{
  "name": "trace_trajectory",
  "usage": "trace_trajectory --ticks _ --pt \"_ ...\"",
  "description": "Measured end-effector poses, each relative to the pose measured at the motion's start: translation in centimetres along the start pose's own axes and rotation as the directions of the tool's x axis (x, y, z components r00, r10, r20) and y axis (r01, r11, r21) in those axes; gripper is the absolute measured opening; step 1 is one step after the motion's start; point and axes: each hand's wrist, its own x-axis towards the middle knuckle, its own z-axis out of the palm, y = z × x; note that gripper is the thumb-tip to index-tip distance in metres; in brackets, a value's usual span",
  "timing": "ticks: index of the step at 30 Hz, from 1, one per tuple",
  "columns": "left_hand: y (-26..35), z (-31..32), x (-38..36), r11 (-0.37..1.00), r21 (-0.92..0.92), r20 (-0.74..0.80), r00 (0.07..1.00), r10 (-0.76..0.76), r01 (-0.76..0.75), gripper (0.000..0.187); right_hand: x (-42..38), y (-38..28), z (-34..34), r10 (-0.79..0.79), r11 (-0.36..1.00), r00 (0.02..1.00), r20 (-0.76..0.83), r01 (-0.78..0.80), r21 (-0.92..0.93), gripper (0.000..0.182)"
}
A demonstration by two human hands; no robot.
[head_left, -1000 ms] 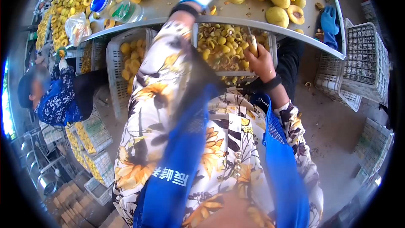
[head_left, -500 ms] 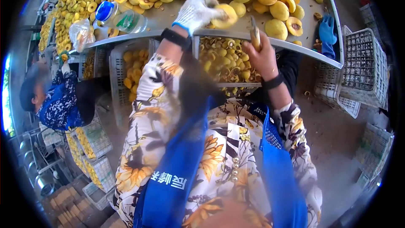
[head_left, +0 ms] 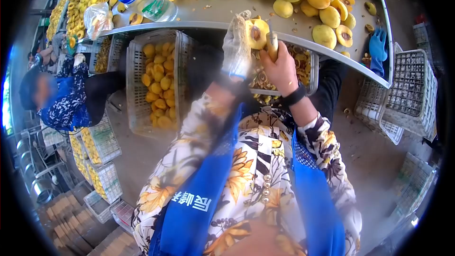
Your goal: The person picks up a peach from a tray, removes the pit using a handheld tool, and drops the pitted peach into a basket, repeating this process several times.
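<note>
My left hand (head_left: 237,45), in a white knitted glove, is closed on a yellow peach half (head_left: 257,39) with its cut face and brown pit hollow turned up. My bare right hand (head_left: 283,71) grips a small pitting tool (head_left: 271,47) by its light wooden handle. The tool's dark metal end reaches up right beside the peach half. Both hands are close together at the near edge of the metal table (head_left: 213,12). Below them, a crate (head_left: 312,73) holds peach pieces and scraps.
Many peach halves (head_left: 322,14) lie across the table. A blue-capped bottle (head_left: 154,4) and a plastic bag (head_left: 98,19) are at the left, a blue glove (head_left: 377,50) at the right. A crate of peaches (head_left: 159,80) stands below. Another person (head_left: 66,95) sits at left; stacked crates (head_left: 410,78) stand right.
My left hand has drawn the peach half back from over the table toward me. My right hand has moved slightly left and down, bringing the tool beside the peach half.
</note>
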Motion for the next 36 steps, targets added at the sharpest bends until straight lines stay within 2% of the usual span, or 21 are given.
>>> trace_trajectory --ticks 4,7,10,13,15,18,21,24,27,30,33,36 --pt "-0.1 0.0 0.0 1.000 0.012 0.077 0.997 0.026 -0.027 0.040 -0.8 -0.4 -0.9 0.053 0.991 0.987 0.150 -0.034 -0.127 0.023" --pt "-0.1 0.4 -0.4 0.997 0.072 0.053 0.998 0.018 -0.022 0.041 -1.1 -0.3 -0.8 -0.043 0.978 0.986 0.159 0.074 -0.195 0.022" --pt "0.2 0.9 -1.2 0.994 0.110 0.037 0.999 0.012 -0.016 0.040 -1.5 -1.9 -1.2 -0.063 0.923 0.983 0.171 0.123 -0.364 0.021" --pt "0.0 1.2 -1.3 0.989 0.126 0.047 0.996 0.073 -0.078 0.039 -1.8 -0.2 -0.1 0.007 0.932 0.996 0.088 0.026 -0.361 0.020" --pt "-0.6 1.0 -1.2 0.982 0.138 0.063 0.991 0.122 -0.129 0.041 -1.9 -0.2 0.2 0.014 0.925 0.998 0.059 0.010 -0.379 0.021" --pt "-0.7 1.5 -1.4 0.979 0.166 0.021 0.993 0.115 -0.117 0.040 -2.0 -0.1 0.4 0.006 0.920 1.000 0.031 0.006 -0.392 0.021" --pt "-1.0 1.1 -1.8 0.977 0.140 0.083 0.985 0.148 -0.159 0.039 -2.3 -0.1 0.4 0.016 0.915 0.998 0.052 0.006 -0.403 0.022" --pt "-0.6 1.1 -1.5 0.976 0.189 0.042 0.994 0.099 -0.105 0.037 -2.4 -1.2 -0.4 0.025 0.926 0.993 0.119 0.022 -0.378 0.022" --pt "0.1 1.0 -1.5 0.995 0.100 -0.009 1.000 -0.015 0.016 0.035 -2.5 -1.1 -0.2 0.041 0.919 0.988 0.147 0.020 -0.393 0.023" --pt "-0.2 1.0 -1.5 0.987 0.142 -0.003 0.997 0.073 -0.072 0.033 -2.5 -1.1 0.2 0.064 0.912 0.988 0.138 -0.002 -0.410 0.023" --pt "0.2 1.2 -1.2 0.947 0.312 -0.042 0.994 0.097 -0.080 0.030 -2.9 -1.8 -0.3 0.017 0.921 0.986 0.164 0.048 -0.386 0.022" --pt "1.2 0.1 -0.2 0.904 0.412 0.011 0.992 -0.127 0.111 0.026 -2.9 -1.8 -0.5 -0.007 0.939 0.978 0.209 0.078 -0.334 0.020"
